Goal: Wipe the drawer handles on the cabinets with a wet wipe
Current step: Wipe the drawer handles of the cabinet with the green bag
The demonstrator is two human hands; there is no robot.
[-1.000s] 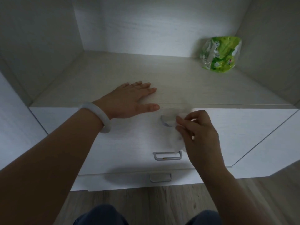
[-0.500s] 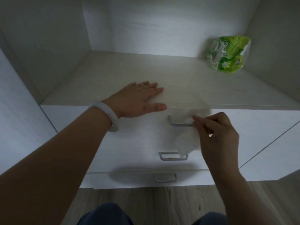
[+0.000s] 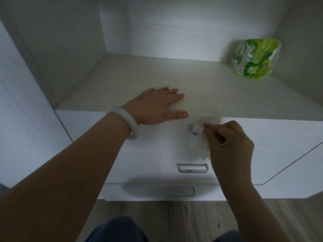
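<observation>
The right hand (image 3: 230,145) pinches a white wet wipe (image 3: 198,142) between thumb and curled fingertips, holding it against the top drawer handle (image 3: 192,129). Only the left end of that metal handle shows; the rest is covered by the wipe and the hand. The loose part of the wipe hangs down the drawer front below the handle, blurred against the white panel.

The left hand (image 3: 157,105) lies flat and open, palm down, on the shelf top (image 3: 218,88) of the cabinet, fingers straight and together, thumb along the front edge just left of the covered handle. It holds nothing. A pale bangle (image 3: 125,121) sits on that wrist.

Below, on the next drawer front, a second handle (image 3: 192,167), a slim grey metal bar, is bare and untouched, just left of the right wrist. Lower still, a third handle (image 3: 182,191) sits on the bottom drawer.

A green wet wipe packet (image 3: 256,59) rests at the back right corner of the shelf, leaning against the wall, well apart from both hands. Wood-look flooring (image 3: 174,219) shows beneath the cabinet, and the person's dark trouser knees (image 3: 118,231) appear at the bottom edge.
</observation>
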